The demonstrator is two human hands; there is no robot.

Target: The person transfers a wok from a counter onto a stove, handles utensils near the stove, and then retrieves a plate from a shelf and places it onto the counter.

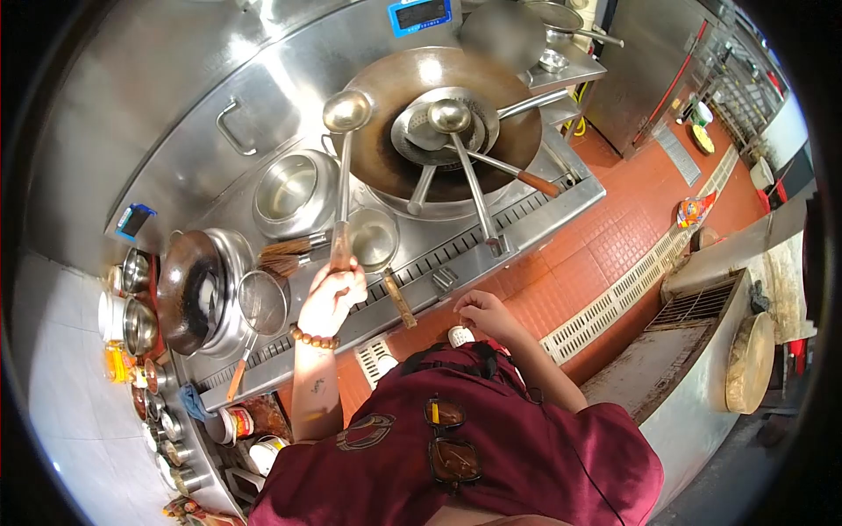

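My left hand (333, 296) is closed around the wooden grip of a long-handled ladle (344, 180), whose metal bowl is raised beside the left rim of a large wok (513, 145). My right hand (481, 314) hangs in front of the stove edge, fingers curled, with nothing visible in it. Inside the wok rest perforated skimmers (412, 131) and a tool with a wooden handle (537, 182). A second ladle (469, 180) lies across them, its handle reaching over the front rim. Just beyond my left hand lie a round metal scoop (374, 238) and bristle brushes (285, 254).
Left on the steel stove (210, 206) are a metal pot (289, 195), a smaller wok (186, 294) and a mesh strainer (262, 302). Several seasoning containers (140, 324) line the left side. Behind the right arm stands a counter with a round chopping block (750, 364). The floor (579, 263) is red tile.
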